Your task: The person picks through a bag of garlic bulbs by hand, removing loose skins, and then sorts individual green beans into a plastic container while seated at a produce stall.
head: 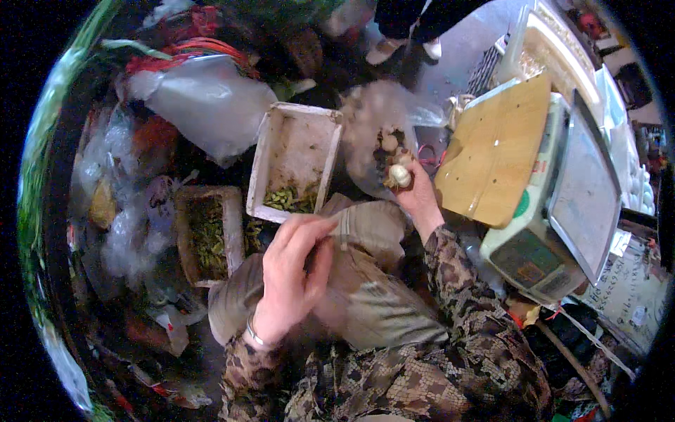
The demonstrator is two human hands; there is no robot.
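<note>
My right hand grips a pale bulb that looks like garlic, at the near edge of a translucent plastic bag. Inside the bag lie brownish rounded pieces, too blurred to name surely. Above my lap, my left hand is half curled with the thumb near the fingers; whether anything is in it is hidden. Just beyond that hand, a white foam box has small green pieces in its near end. A second, dirtier box to the left holds more green pieces.
A weighing scale with a metal pan stands on the right, with a brown cardboard sheet leaning against it. Plastic bags crowd the left. Long green stalks line the far left. A person's shoes are at the top.
</note>
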